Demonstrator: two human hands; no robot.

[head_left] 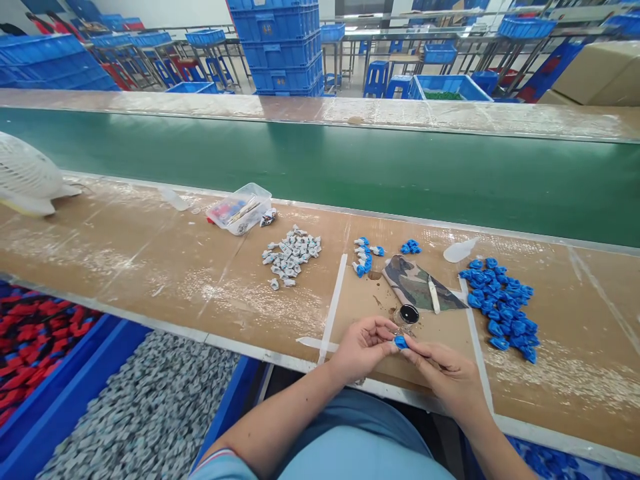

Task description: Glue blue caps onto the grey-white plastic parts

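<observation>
Both hands meet over the table's front edge at a small blue plastic part (401,342). My left hand (364,345) pinches its left side, and a bit of something pale shows at those fingertips, too small to make out. From the other side, the thumb and fingers of my right hand (444,373) grip the same part. Just beyond the fingers stands a small jar of dark liquid (409,314). A folded camouflage cloth (417,283) lies behind it, with a white-handled knife or similar slim tool (433,295) on top.
Grey parts (293,255) lie heaped to the left, blue parts (503,307) to the right. Joined blue-and-grey pieces (363,259) form a short row. A clear box (243,208) holds tools. Beyond runs a green conveyor belt (320,160). Bins of grey parts (145,407) stand below left.
</observation>
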